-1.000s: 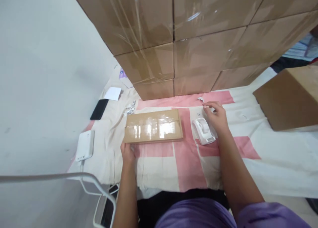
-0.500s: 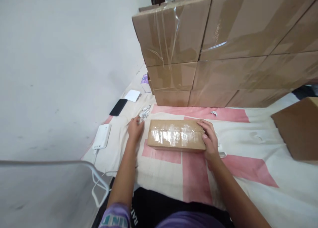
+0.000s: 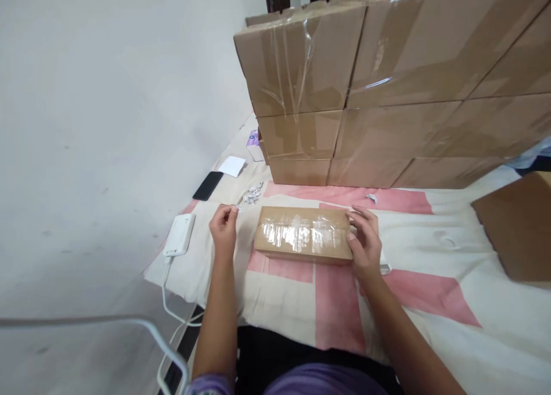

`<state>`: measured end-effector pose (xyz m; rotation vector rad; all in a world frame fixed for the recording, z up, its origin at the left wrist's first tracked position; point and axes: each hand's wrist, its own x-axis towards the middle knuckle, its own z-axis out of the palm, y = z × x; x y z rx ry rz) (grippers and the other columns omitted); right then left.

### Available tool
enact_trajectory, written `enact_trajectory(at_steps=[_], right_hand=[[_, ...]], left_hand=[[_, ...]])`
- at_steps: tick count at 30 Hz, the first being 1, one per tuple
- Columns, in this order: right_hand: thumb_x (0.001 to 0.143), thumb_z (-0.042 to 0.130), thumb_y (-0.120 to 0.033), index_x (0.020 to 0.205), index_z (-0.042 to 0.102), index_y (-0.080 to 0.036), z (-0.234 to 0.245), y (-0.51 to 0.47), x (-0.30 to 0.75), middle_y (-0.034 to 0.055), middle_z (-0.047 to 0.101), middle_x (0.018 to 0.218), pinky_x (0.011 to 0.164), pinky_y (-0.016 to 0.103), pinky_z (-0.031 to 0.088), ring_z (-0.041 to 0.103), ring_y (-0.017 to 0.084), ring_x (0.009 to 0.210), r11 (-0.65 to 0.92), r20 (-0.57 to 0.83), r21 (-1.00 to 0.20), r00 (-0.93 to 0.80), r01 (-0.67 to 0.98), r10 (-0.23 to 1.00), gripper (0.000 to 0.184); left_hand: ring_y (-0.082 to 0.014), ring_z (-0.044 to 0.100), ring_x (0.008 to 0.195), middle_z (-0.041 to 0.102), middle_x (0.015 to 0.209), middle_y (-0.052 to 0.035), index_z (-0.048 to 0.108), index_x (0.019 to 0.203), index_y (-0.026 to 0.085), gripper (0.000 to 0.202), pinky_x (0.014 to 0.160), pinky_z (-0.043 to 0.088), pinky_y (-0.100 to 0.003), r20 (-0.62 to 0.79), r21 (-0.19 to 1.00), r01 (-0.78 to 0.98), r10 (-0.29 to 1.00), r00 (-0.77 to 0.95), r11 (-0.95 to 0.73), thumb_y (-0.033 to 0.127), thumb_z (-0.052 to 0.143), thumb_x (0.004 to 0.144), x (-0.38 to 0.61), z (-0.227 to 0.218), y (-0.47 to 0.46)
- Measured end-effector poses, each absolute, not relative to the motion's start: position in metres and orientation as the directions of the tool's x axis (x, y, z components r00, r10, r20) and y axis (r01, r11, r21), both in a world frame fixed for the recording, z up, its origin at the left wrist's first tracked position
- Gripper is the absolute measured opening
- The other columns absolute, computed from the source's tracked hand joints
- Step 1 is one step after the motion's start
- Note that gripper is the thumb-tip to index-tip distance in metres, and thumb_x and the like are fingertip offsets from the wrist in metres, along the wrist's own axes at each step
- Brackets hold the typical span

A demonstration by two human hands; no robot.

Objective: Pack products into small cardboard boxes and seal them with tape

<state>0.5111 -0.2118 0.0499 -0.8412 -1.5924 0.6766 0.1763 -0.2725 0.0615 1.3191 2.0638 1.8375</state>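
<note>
A small taped cardboard box [image 3: 303, 257] lies lengthwise in front of me, its top covered with shiny clear tape. My left hand [image 3: 224, 223] is raised just left of it, thumb and finger pinching a small whitish, shiny piece [image 3: 237, 208] too small to name. Beyond that hand sits a little pile of similar silvery-white pieces [image 3: 253, 193]. At the box's right end, my right hand [image 3: 365, 240] has curved fingers and thumb against the edge. Partly hidden behind the right wrist is a white object [image 3: 385, 264].
Large taped cartons [image 3: 301, 68] stand stacked along the back. An open-looking brown box [image 3: 516, 223] is at right. On the left lie a black phone [image 3: 208, 186], white paper [image 3: 232, 166] and a white power bank [image 3: 179, 235] with a cable. A cloth with pink patches [image 3: 340, 309] covers the surface.
My left hand has drawn back from the silvery pile toward me and left, now with a small piece pinched in it. My right fingers have loosened and shifted slightly at the box's end.
</note>
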Motion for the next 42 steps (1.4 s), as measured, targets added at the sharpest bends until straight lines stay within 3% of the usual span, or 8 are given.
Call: enact_trajectory(at_steps=[4, 8, 11, 13, 18, 25, 34, 42], right_hand=[[0.091, 0.061, -0.038, 0.127, 0.067, -0.035, 0.059, -0.224, 0.509, 0.0122, 0.055, 0.127, 0.099, 0.062, 0.049, 0.055, 0.037, 0.121, 0.753, 0.784, -0.607, 0.040, 0.252, 0.619, 0.036], [0.087, 0.069, -0.050, 0.126, 0.067, -0.036, 0.070, -0.240, 0.503, 0.0122, 0.058, 0.116, 0.089, 0.062, 0.052, 0.056, 0.037, 0.109, 0.837, 0.848, -0.495, -0.078, 0.234, 0.524, 0.041], [0.087, 0.071, -0.030, 0.111, 0.070, -0.036, 0.079, -0.246, 0.501, 0.0087, 0.061, 0.109, 0.086, 0.057, 0.053, 0.058, 0.032, 0.103, 0.838, 0.836, -0.521, -0.100, 0.162, 0.540, 0.025], [0.087, 0.067, -0.020, 0.101, 0.070, -0.034, 0.084, -0.248, 0.502, 0.0070, 0.063, 0.104, 0.085, 0.053, 0.053, 0.058, 0.029, 0.099, 0.822, 0.822, -0.555, -0.069, 0.125, 0.565, 0.020], [0.090, 0.066, -0.029, 0.098, 0.065, -0.028, 0.091, -0.247, 0.506, 0.0063, 0.067, 0.095, 0.083, 0.050, 0.053, 0.062, 0.027, 0.093, 0.744, 0.739, -0.667, -0.096, 0.042, 0.667, 0.008], [0.099, 0.053, -0.023, 0.090, 0.060, -0.025, 0.091, -0.224, 0.529, 0.0052, 0.063, 0.091, 0.085, 0.045, 0.050, 0.060, 0.023, 0.093, 0.689, 0.691, -0.713, -0.038, 0.129, 0.722, 0.011], [0.094, 0.068, -0.034, 0.104, 0.072, -0.028, 0.082, -0.236, 0.508, 0.0045, 0.067, 0.093, 0.085, 0.043, 0.050, 0.058, 0.023, 0.092, 0.786, 0.761, -0.613, -0.202, 0.085, 0.616, 0.012], [0.099, 0.055, -0.027, 0.088, 0.069, -0.025, 0.080, -0.210, 0.543, 0.0044, 0.066, 0.087, 0.086, 0.043, 0.045, 0.056, 0.024, 0.088, 0.721, 0.678, -0.621, -0.250, 0.307, 0.691, 0.018]], left_hand=[[-0.0179, 0.061, 0.083, 0.066, 0.085, -0.0041, 0.072, 0.089, 0.019, 0.023, 0.077, 0.049, -0.030, 0.601, 0.768, 0.534, 0.688, -0.408, -0.354, 0.033, 0.057, 0.099, 0.246, 0.108, -0.301], [-0.0184, 0.062, 0.088, 0.068, 0.096, -0.0055, 0.074, 0.115, 0.025, 0.025, 0.079, 0.050, -0.032, 0.618, 0.707, 0.503, 0.780, -0.097, -0.498, 0.023, 0.053, 0.101, 0.309, 0.124, -0.315], [-0.0189, 0.062, 0.091, 0.066, 0.099, -0.0064, 0.070, 0.126, 0.026, 0.030, 0.080, 0.050, -0.034, 0.594, 0.698, 0.483, 0.804, 0.021, -0.528, 0.023, 0.053, 0.102, 0.333, 0.117, -0.316], [-0.0192, 0.062, 0.090, 0.066, 0.097, -0.0063, 0.070, 0.127, 0.026, 0.031, 0.081, 0.050, -0.034, 0.586, 0.696, 0.493, 0.809, 0.030, -0.522, 0.023, 0.052, 0.102, 0.340, 0.111, -0.316], [-0.0191, 0.063, 0.089, 0.067, 0.094, -0.0045, 0.071, 0.124, 0.027, 0.029, 0.082, 0.052, -0.035, 0.615, 0.634, 0.576, 0.788, 0.029, -0.516, 0.026, 0.052, 0.102, 0.344, 0.106, -0.315], [-0.0265, 0.054, 0.128, 0.059, 0.135, -0.0100, 0.073, 0.119, 0.024, 0.032, 0.115, 0.040, -0.047, 0.657, 0.535, 0.825, 0.704, -0.268, -0.185, 0.042, 0.056, 0.100, 0.288, 0.109, -0.293], [-0.0253, 0.056, 0.122, 0.058, 0.141, -0.0079, 0.075, 0.119, 0.032, 0.029, 0.109, 0.046, -0.047, 0.538, 0.553, 0.720, 0.839, 0.074, -0.419, 0.042, 0.055, 0.101, 0.325, 0.119, -0.314], [-0.0427, 0.040, 0.142, 0.049, 0.155, -0.0139, 0.065, 0.137, 0.029, 0.049, 0.116, 0.027, -0.067, 0.419, 0.424, 0.875, 0.806, -0.419, 0.235, 0.048, 0.061, 0.092, 0.279, 0.099, -0.279]])
